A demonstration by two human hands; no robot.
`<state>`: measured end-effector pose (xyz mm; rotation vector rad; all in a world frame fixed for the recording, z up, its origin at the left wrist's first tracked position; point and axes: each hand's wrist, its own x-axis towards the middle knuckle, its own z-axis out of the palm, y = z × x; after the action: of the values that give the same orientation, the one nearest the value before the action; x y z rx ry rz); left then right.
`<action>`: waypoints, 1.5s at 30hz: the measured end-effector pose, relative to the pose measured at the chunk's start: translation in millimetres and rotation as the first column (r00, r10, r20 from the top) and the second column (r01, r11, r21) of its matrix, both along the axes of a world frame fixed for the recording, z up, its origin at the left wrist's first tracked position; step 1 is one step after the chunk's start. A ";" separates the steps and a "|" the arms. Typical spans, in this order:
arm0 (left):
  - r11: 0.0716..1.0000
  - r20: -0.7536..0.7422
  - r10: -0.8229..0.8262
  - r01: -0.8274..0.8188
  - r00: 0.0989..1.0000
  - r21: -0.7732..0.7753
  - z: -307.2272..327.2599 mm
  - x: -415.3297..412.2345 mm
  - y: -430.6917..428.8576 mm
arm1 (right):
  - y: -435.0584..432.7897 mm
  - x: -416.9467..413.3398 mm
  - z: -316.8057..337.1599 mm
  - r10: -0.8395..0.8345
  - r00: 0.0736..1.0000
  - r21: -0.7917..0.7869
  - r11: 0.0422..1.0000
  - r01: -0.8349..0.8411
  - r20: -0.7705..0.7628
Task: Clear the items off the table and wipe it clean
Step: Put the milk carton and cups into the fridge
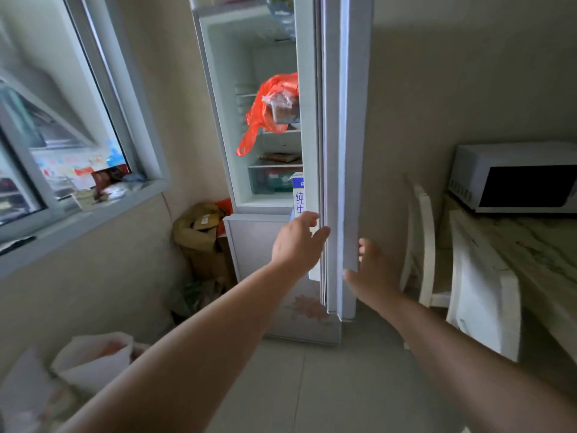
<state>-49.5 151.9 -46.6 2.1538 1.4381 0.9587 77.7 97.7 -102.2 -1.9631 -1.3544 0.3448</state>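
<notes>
Fridge door (343,151) ajar, milk carton (299,195) upright; left hand (296,242), right hand (371,273): grips slack, empty.

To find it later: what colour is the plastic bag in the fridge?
Orange-red plastic bag, clearest in the head view.

1 head cam, looks fwd and down, near open fridge (265,120).

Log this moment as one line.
fridge door open | left hand open by milk carton | right hand open at door edge | red bag inside
</notes>
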 end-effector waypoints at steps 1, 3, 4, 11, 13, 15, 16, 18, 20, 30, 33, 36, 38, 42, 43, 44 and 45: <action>1.000 -0.003 0.011 -0.011 1.000 0.008 1.5 -3.1 3.1 | 4.3 -6.4 0.6 0.026 1.000 0.005 1.000 -0.026 0.001; 0.999 0.002 0.036 -0.037 0.999 0.024 3.5 -7.5 8.7 | 11.9 -17.6 2.1 0.067 0.998 0.013 0.998 -0.066 -0.015; 0.998 0.007 0.052 -0.052 0.999 0.030 4.3 -10.4 12.3 | 16.2 -23.3 2.7 0.079 0.997 0.016 0.997 -0.079 -0.021; 0.980 0.038 0.170 -0.173 0.985 0.094 12.4 -48.4 50.5 | 55.0 -58.3 4.8 0.248 0.969 -0.022 0.968 -0.248 -0.021; 0.975 0.030 0.193 -0.195 0.981 0.106 13.2 -64.2 65.6 | 71.7 -70.6 5.4 0.232 0.972 -0.012 0.973 -0.233 -0.019; 0.970 0.027 0.215 -0.216 0.976 0.112 13.5 -80.5 81.7 | 89.2 -82.3 5.8 0.194 0.981 -0.009 0.981 -0.194 -0.010; 0.969 0.023 0.219 -0.220 0.975 0.115 13.9 -88.6 90.2 | 98.1 -87.1 5.6 0.172 0.985 -0.020 0.985 -0.173 -0.018; 0.968 0.011 0.220 -0.220 0.975 0.122 13.7 -102.0 105.3 | 113.9 -93.2 5.3 0.139 0.990 -0.032 0.990 -0.140 -0.038; 0.969 0.001 0.210 -0.208 0.978 0.130 12.4 -115.1 122.9 | 133.7 -101.4 4.6 0.110 0.993 -0.013 0.994 -0.111 -0.048; 0.964 -0.054 0.260 -0.255 0.964 0.080 14.9 -176.0 214.6 | 192.2 -134.5 -7.4 0.025 0.997 -0.012 1.000 -0.026 -0.066; 0.957 -0.074 0.286 -0.280 0.955 0.075 17.0 -187.0 240.7 | 206.4 -138.9 -8.8 0.031 0.995 0.003 1.000 -0.031 -0.098; 0.952 -0.062 0.304 -0.300 0.951 0.067 14.6 -196.0 271.1 | 232.7 -141.3 -10.8 0.034 0.996 0.025 0.999 -0.032 -0.086; 0.952 -0.030 0.303 -0.301 0.953 0.061 12.9 -201.6 286.8 | 248.1 -142.0 -10.6 0.040 0.997 0.022 0.999 -0.038 -0.071; 0.947 0.049 0.319 -0.320 0.946 0.009 8.5 -211.9 329.9 | 289.1 -139.3 -7.8 0.062 0.998 0.000 0.998 -0.062 -0.016; 0.941 0.060 0.337 -0.337 0.940 -0.001 8.2 -213.4 346.3 | 306.2 -136.5 -5.6 0.067 0.998 -0.010 0.998 -0.067 -0.005; 0.940 0.076 0.342 -0.342 0.937 -0.014 7.6 -216.0 357.3 | 315.5 -133.9 -3.7 0.058 0.998 -0.023 0.998 -0.058 0.005; 0.938 0.093 0.346 -0.345 0.933 -0.030 7.5 -217.5 368.0 | 326.3 -131.0 -1.0 0.048 0.999 -0.036 0.998 -0.048 0.005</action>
<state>-267.1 519.9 -39.1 1.8483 1.8056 1.1521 -53.3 424.0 -103.2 -1.9648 -1.4098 0.3891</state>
